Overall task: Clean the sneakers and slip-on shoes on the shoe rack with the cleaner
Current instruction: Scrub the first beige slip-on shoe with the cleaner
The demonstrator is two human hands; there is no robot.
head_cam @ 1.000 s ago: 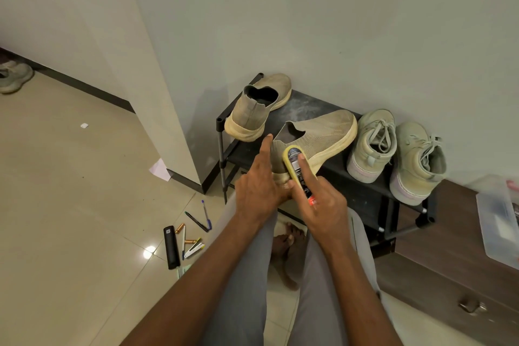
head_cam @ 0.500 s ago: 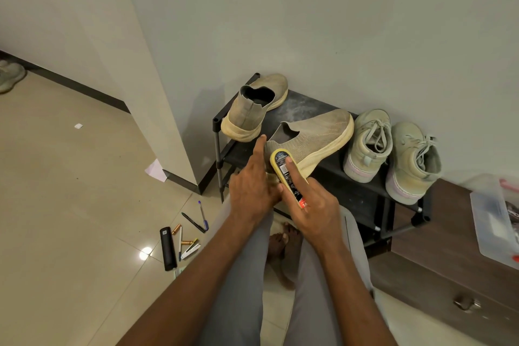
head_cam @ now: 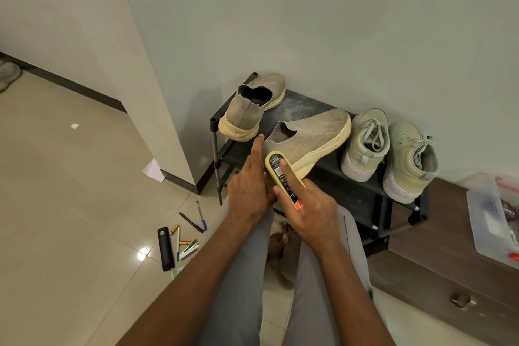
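At the front edge of the black shoe rack (head_cam: 362, 199), both hands work on a beige knit slip-on shoe (head_cam: 309, 135).

Right hand (head_cam: 311, 211) grips a yellow-edged oblong cleaner (head_cam: 280, 174) with a dark label, forefinger laid along its back, its tip against the shoe's heel. Left hand (head_cam: 250, 185) steadies that heel, forefinger straight and pointing up beside the collar. A second beige slip-on (head_cam: 250, 109) sits at the rack's left end; two pale green lace-up sneakers (head_cam: 390, 152) stand at its right end. Pens (head_cam: 193, 219) and a black bar-shaped device (head_cam: 165, 248) lie on the tiled floor (head_cam: 70, 205).
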